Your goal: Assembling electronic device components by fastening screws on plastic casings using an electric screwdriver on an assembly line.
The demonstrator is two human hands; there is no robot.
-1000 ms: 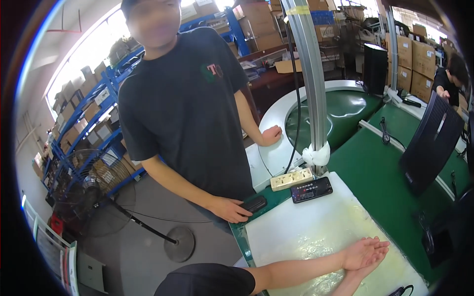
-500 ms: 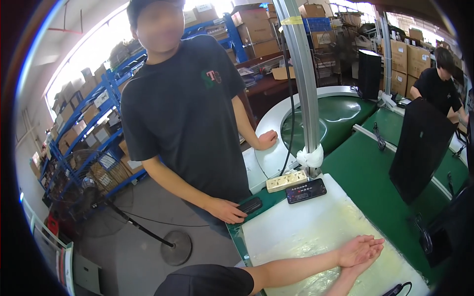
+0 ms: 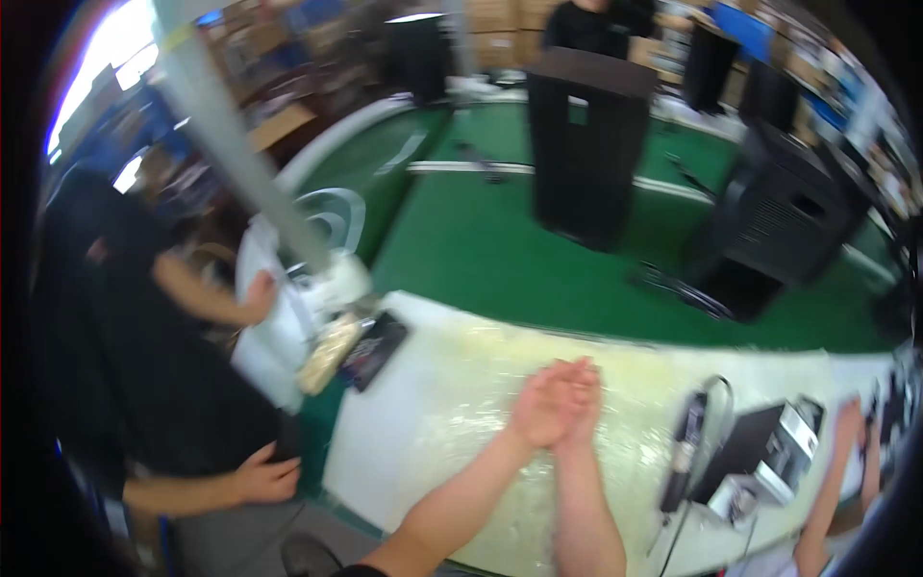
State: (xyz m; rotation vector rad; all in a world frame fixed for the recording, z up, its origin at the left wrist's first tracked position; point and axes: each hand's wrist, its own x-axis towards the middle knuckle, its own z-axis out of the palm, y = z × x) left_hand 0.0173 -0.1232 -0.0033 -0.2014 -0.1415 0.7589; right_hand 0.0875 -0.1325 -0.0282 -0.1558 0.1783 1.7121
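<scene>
My left hand and my right hand rest against each other over the plastic-covered white work surface. The left palm faces up with loosely stretched fingers, overlapping the right hand. Part of the right hand is hidden, but its fingers look extended, and neither hand holds anything visible. To their right lies a long black corded tool, perhaps an electric screwdriver. Beside it stands a black box-shaped device with a silvery end.
A dark phone and a cream power strip lie by the metal post. Black speaker cabinets stand on the green belt beyond a coiled cable. One person stands left; another person's forearm reaches in right.
The view has swung right, blurring the picture. My joined hands now appear nearer the middle, and the black device and another person's forearms have come into view.
</scene>
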